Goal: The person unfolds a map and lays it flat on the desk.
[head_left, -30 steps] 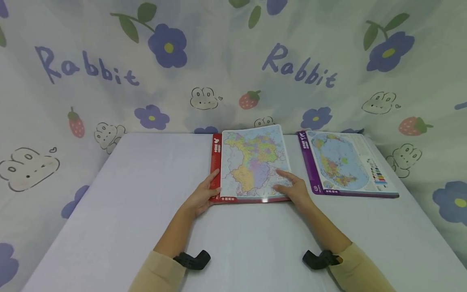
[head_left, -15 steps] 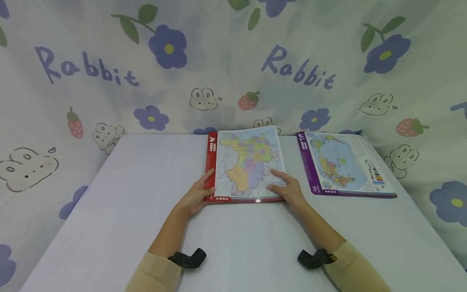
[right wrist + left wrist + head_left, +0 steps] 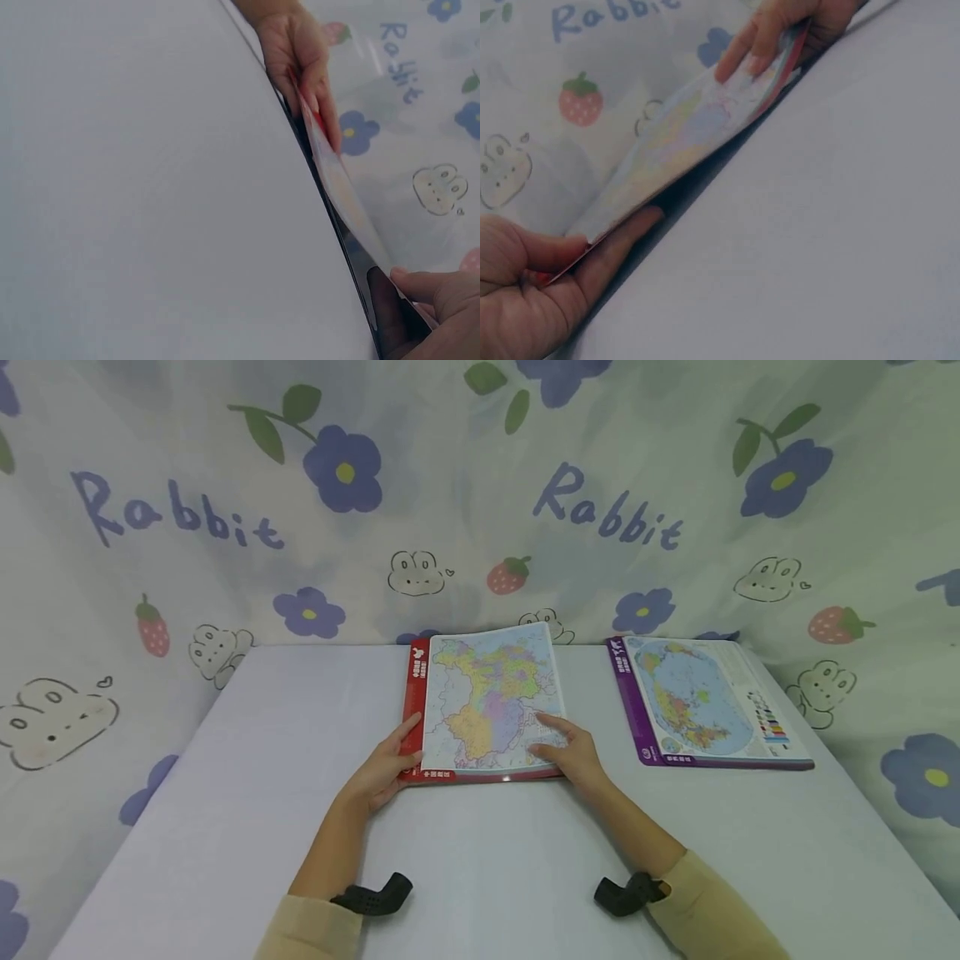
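A map board with a red border [image 3: 491, 693], printed with a multicoloured map, lies between my two hands in the head view. My left hand [image 3: 378, 768] grips its left edge near the front corner. In the left wrist view, the left thumb [image 3: 551, 251] is on top and the fingers are below the edge. On the other side my right hand [image 3: 573, 752] pinches the right edge, thumb and index finger on the printed face. A dark glossy strip [image 3: 349, 251] shows beneath the board in the right wrist view; what it belongs to is unclear.
A similar purple-bordered map board [image 3: 697, 702] lies to the right on the white table [image 3: 480, 868]. Behind the table hangs a curtain [image 3: 480, 485] printed with rabbits, flowers and strawberries. Dark devices are strapped to both wrists.
Both hands and the red-bordered map board have shifted left together, away from the purple-bordered one. The grip looks the same, and the head view has tilted slightly upward.
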A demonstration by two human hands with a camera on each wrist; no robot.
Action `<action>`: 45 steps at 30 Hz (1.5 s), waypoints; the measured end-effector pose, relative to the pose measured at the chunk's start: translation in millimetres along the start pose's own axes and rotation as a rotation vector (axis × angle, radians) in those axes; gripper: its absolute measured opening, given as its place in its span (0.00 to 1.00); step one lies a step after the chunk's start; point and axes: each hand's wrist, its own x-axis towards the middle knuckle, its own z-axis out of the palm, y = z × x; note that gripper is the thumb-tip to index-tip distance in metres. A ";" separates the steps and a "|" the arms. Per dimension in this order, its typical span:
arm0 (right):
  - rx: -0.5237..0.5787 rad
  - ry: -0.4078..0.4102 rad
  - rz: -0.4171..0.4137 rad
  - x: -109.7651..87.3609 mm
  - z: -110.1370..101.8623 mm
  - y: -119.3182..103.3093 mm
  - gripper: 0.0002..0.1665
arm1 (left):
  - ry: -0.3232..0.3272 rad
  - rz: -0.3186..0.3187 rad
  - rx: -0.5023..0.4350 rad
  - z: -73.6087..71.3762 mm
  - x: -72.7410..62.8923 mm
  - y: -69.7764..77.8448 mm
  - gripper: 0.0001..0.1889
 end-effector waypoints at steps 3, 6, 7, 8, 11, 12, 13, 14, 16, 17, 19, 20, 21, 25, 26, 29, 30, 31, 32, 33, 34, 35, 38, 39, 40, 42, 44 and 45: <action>0.014 0.003 0.008 1.4 6.9 -2.1 0.34 | -0.003 0.002 -0.001 -6.6 -1.6 1.4 0.37; 0.007 0.010 0.014 2.5 12.0 -3.2 0.34 | -0.011 0.003 -0.001 -11.8 -3.2 2.5 0.37; 0.008 0.014 0.020 3.1 13.6 -3.4 0.34 | -0.011 0.002 0.000 -13.1 -3.8 3.0 0.37; 0.005 0.014 0.018 3.4 15.0 -3.8 0.34 | -0.009 0.002 -0.002 -14.5 -4.4 3.5 0.37; 0.018 -0.005 0.016 1.1 19.5 -12.7 0.34 | -0.005 0.004 0.008 -19.5 -7.0 5.0 0.37; 0.021 -0.009 0.014 1.4 21.1 -13.1 0.34 | -0.004 0.004 0.010 -21.4 -8.0 5.2 0.37; 0.023 -0.009 0.016 1.6 22.7 -13.8 0.34 | -0.003 0.002 0.010 -23.3 -8.8 5.2 0.37; 0.025 -0.012 0.016 1.7 24.3 -14.3 0.34 | -0.004 0.001 0.009 -25.1 -9.8 5.3 0.37; 0.024 -0.012 0.017 2.3 27.2 -14.3 0.34 | -0.005 -0.001 0.014 -28.3 -11.1 5.1 0.37; 0.021 -0.005 0.012 3.8 28.3 -11.1 0.34 | -0.007 -0.002 0.011 -29.6 -11.4 4.9 0.37; 0.019 0.003 0.005 6.3 30.3 -6.5 0.34 | -0.009 -0.007 0.011 -31.4 -11.9 5.1 0.37; 0.022 0.003 0.005 6.8 31.1 -6.1 0.34 | -0.008 -0.008 0.013 -32.5 -12.1 5.4 0.37; 0.020 0.002 0.001 7.1 32.0 -6.0 0.34 | -0.009 -0.008 0.015 -33.5 -12.3 5.6 0.37; 0.008 -0.006 -0.008 8.2 36.4 -7.5 0.34 | -0.008 -0.006 0.021 -38.4 -13.7 6.9 0.37; 0.006 -0.010 -0.010 8.3 37.9 -8.3 0.34 | -0.002 -0.005 0.022 -39.9 -13.8 7.0 0.37; -0.007 -0.019 -0.017 8.7 42.4 -9.9 0.34 | 0.008 -0.005 0.027 -44.2 -15.3 7.5 0.37; -0.010 -0.023 -0.017 8.8 44.0 -10.2 0.34 | 0.014 -0.007 0.026 -45.8 -15.8 7.6 0.37; -0.009 -0.028 -0.014 8.9 45.6 -10.4 0.33 | 0.019 -0.008 0.025 -47.1 -16.4 7.7 0.37; -0.006 -0.035 -0.016 9.1 47.2 -10.4 0.33 | 0.019 -0.009 0.026 -48.6 -17.2 7.6 0.37; -0.002 -0.040 -0.014 9.3 48.9 -10.2 0.33 | 0.021 -0.011 0.029 -50.2 -18.1 7.6 0.37; 0.004 -0.047 -0.014 9.6 50.7 -9.9 0.33 | 0.022 -0.012 0.030 -52.0 -19.1 7.6 0.37; 0.009 -0.054 -0.016 9.8 52.6 -9.6 0.33 | 0.027 -0.013 0.028 -53.8 -20.0 7.5 0.36; 0.035 -0.064 -0.019 10.8 58.8 -10.0 0.33 | 0.038 -0.016 0.025 -59.6 -23.7 8.2 0.36; 0.046 -0.067 -0.014 10.7 61.1 -11.1 0.33 | 0.043 -0.015 0.024 -61.6 -25.2 8.8 0.36; 0.056 -0.071 -0.013 10.5 63.2 -13.0 0.33 | 0.044 -0.012 0.024 -63.8 -26.8 9.3 0.36; 0.065 -0.080 -0.014 7.2 67.4 -22.1 0.33 | 0.051 -0.008 0.026 -67.7 -30.1 10.5 0.35; 0.063 -0.093 -0.010 4.0 71.1 -30.8 0.32 | 0.057 -0.005 0.026 -71.6 -33.3 11.5 0.35; 0.064 -0.100 -0.006 2.0 72.9 -35.6 0.32 | 0.058 -0.003 0.025 -73.4 -34.9 11.9 0.35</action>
